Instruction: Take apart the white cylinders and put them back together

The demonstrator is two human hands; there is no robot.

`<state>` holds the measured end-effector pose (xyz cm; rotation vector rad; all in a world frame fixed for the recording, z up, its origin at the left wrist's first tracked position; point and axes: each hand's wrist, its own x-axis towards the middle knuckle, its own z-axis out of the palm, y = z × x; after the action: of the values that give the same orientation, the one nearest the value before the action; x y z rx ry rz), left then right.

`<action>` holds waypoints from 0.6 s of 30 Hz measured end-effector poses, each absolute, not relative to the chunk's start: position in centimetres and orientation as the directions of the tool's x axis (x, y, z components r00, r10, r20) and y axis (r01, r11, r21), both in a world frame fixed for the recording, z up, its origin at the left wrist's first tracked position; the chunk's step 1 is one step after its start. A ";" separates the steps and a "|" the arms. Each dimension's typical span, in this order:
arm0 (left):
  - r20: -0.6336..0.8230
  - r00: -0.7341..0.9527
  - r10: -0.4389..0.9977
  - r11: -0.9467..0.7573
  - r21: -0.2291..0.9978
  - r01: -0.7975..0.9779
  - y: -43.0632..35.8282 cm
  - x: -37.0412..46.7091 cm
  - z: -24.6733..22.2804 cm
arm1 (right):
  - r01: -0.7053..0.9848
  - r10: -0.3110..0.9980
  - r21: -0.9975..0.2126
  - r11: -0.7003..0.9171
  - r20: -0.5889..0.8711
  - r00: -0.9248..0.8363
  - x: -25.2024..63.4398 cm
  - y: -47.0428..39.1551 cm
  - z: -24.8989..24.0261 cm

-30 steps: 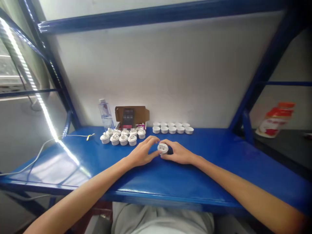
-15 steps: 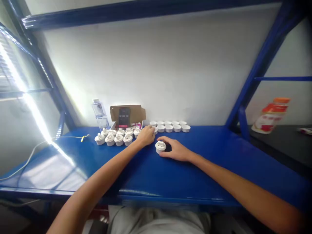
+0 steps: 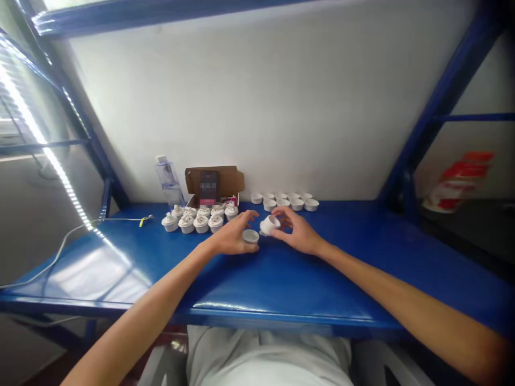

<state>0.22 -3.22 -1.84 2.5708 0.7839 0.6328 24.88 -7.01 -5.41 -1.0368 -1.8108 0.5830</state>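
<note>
A small open white cup (image 3: 250, 237) stands on the blue table (image 3: 281, 284). My left hand (image 3: 235, 236) curves around its left side, fingers and thumb spread, the thumb near the front of the cup. To the right, my right hand (image 3: 300, 231) grips a small white lidded pot (image 3: 270, 224) between thumb and fingers. This pot is tipped over, its base towards my right hand; motion blurs its details. Several white lidded pots (image 3: 201, 223) with little shapes on top stand in rows left of my left hand.
Behind my hands, several open white cups (image 3: 296, 205) stand in rows by the wall. At the back left are a clear bottle (image 3: 169, 182) and an opened cardboard box (image 3: 231, 182) with a phone (image 3: 208, 187). A cable (image 3: 64, 244) crosses the left side; a red-and-white bottle (image 3: 458, 182) stands far right.
My left hand has come forward from the back row, and an open cup now stands beside it. My right hand has lifted the lidded pot and tipped it. The view has shifted slightly.
</note>
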 end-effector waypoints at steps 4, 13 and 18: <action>0.250 0.753 0.609 -0.745 0.506 0.434 -3.2 -0.3 -1.6 | 0.408 0.818 -0.714 0.569 0.541 -0.195 24.1 -7.6 -4.9; 0.267 0.795 0.545 -0.701 0.665 0.258 -3.7 0.2 -1.6 | 0.400 0.757 -0.655 0.641 0.626 -0.186 22.6 -8.4 -4.3; 0.233 0.810 0.539 -0.602 0.779 0.177 -3.4 0.6 -2.4 | 0.391 0.785 -0.682 0.618 0.564 -0.256 22.0 -8.6 -4.3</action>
<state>0.57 -3.40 -2.38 2.1934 0.5243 0.5806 21.97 -8.65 -4.34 -0.9410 -1.8707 0.5082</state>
